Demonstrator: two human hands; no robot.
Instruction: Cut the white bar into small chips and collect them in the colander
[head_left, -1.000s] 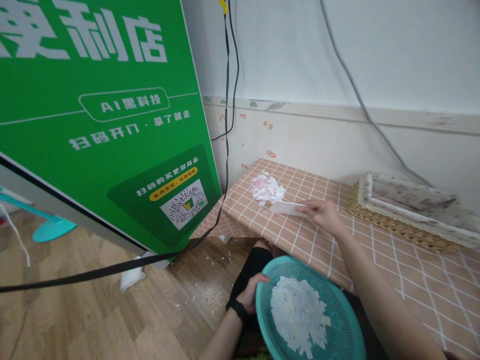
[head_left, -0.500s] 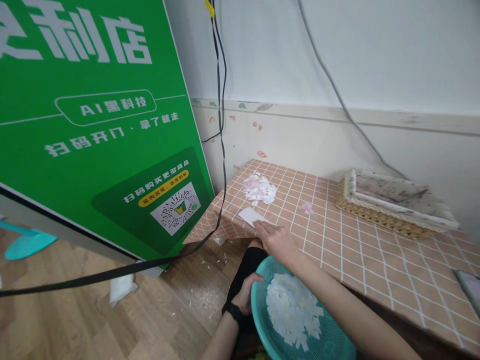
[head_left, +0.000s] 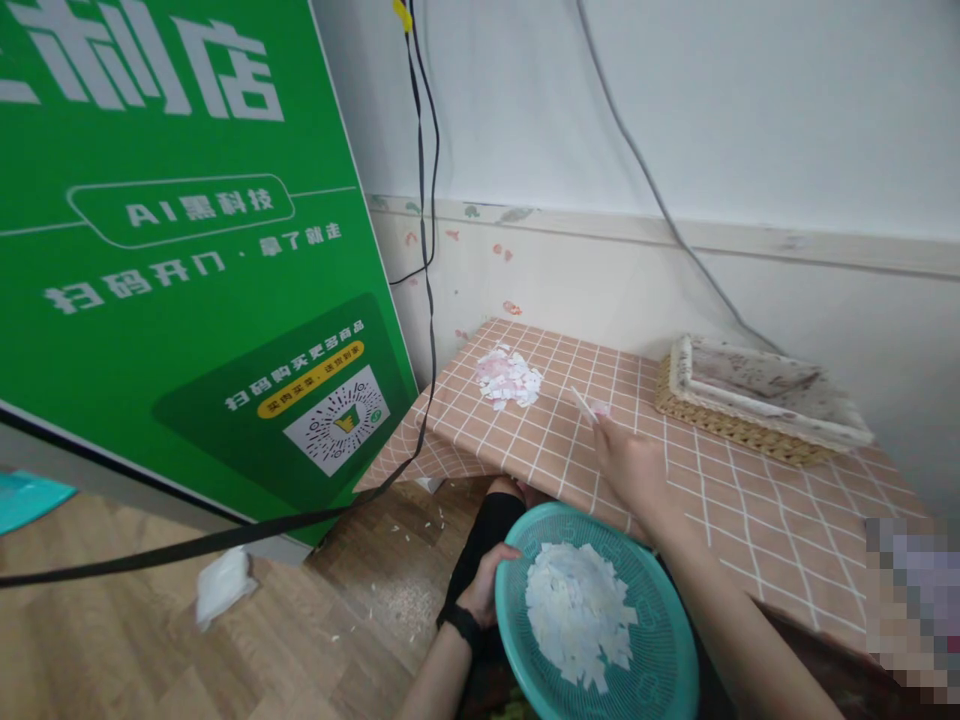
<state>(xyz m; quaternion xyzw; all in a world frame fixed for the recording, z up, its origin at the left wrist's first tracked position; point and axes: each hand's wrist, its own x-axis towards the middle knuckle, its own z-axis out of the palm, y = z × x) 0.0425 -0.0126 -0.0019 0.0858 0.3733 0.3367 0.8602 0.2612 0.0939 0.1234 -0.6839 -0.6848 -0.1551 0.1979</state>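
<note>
My right hand (head_left: 632,468) pinches what looks like a white card (head_left: 583,402), edge-on here, over the surface (head_left: 772,530), right of the pile (head_left: 508,378) near its far left corner. I judge it light and stiff, best held by its near end. My left hand (head_left: 484,590) grips the basket (head_left: 660,640) by its rim, off the front edge; its scraps (head_left: 577,610) should scatter easily. Room to sweep runs to the wicker box (head_left: 750,436) along the back edge.

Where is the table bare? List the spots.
Bare table: between basket and right forearm; along the wall, between paper pile and basket. Crowded: around the right hand, which holds a card beside pink scraps.
</note>
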